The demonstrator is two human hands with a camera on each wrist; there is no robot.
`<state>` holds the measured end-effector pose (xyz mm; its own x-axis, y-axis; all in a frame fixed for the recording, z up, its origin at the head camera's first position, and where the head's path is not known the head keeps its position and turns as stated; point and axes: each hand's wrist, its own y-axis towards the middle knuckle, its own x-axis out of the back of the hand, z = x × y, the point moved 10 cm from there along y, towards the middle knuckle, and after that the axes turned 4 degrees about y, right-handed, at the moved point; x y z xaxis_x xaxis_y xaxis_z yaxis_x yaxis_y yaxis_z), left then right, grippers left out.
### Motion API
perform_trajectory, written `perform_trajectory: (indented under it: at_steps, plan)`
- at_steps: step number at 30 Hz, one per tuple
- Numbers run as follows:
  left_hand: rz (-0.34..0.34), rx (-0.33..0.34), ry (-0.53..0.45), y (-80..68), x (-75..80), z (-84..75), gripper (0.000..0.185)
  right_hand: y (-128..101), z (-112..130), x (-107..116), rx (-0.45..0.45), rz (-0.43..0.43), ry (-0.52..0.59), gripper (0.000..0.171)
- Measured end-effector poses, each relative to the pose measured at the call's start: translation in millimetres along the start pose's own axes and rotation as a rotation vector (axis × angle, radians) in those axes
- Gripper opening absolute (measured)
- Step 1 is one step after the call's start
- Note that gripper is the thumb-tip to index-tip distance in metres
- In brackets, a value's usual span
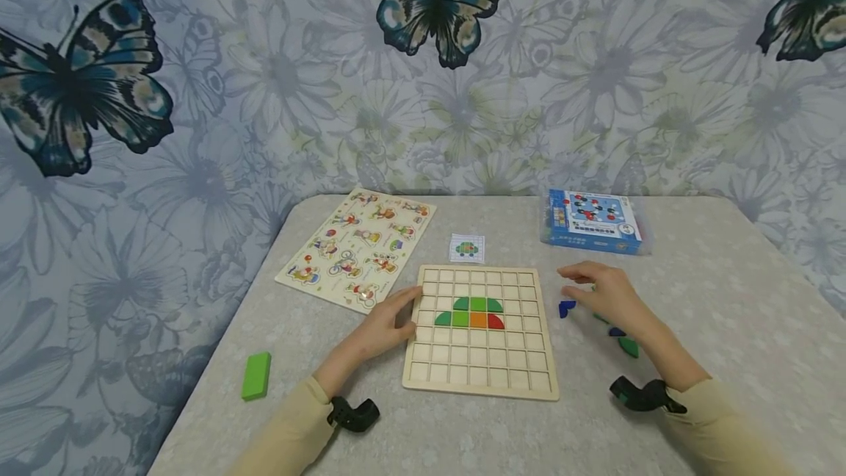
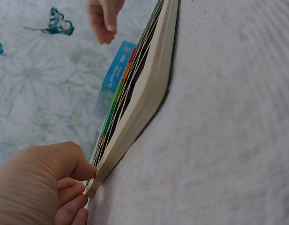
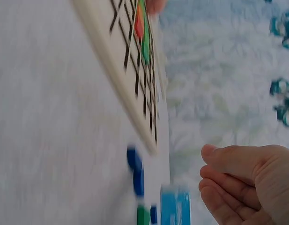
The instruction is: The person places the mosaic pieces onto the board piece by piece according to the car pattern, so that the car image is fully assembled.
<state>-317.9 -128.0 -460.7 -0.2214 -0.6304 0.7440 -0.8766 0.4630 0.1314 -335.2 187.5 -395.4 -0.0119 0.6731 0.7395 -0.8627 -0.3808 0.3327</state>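
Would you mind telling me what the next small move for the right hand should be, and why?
Probably lower the right hand onto the blue piece beside the grid board and pick it up. The hand hovers open just above the loose pieces, holding nothing, the blue one lies nearest its fingers, and the left hand already steadies the board's edge.

One grid board [image 1: 480,369], one peg puzzle [image 1: 357,247], one blue box [image 1: 591,221], one green block [image 1: 255,374].

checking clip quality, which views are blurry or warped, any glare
Head view: sharp, evenly lit, wide-angle bowing at the edges, no glare on the grid board. Left wrist view: fairly clear. Right wrist view: motion-smeared, blue piece soft beside the right hand.
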Motion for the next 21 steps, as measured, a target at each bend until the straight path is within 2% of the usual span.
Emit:
perform_trajectory:
  at_steps: [3, 6, 13, 17, 21]
  plan:
    - [-0.002, 0.005, -0.007, -0.4, 2.1, 1.0, 0.065, -4.6, -22.6, 7.2, -0.073, 0.028, -0.018, 0.032]
    - [0.009, 0.013, -0.016, -0.9, 1.9, 2.0, 0.064, -8.4, -34.9, 6.2, -0.109, 0.058, -0.062, 0.033]
    - [0.017, 0.013, -0.009, -1.4, 0.8, 0.0, 0.064, -12.9, -46.2, -4.5, -0.089, 0.085, -0.109, 0.033]
    - [0.017, 0.015, -0.012, -1.1, 0.4, -1.0, 0.064, -12.6, -46.8, -4.5, -0.086, 0.071, -0.111, 0.030]
    - [0.013, 0.017, -0.010, -0.2, 0.4, -1.7, 0.064, -9.8, -27.7, 0.9, -0.040, 0.032, -0.113, 0.030]
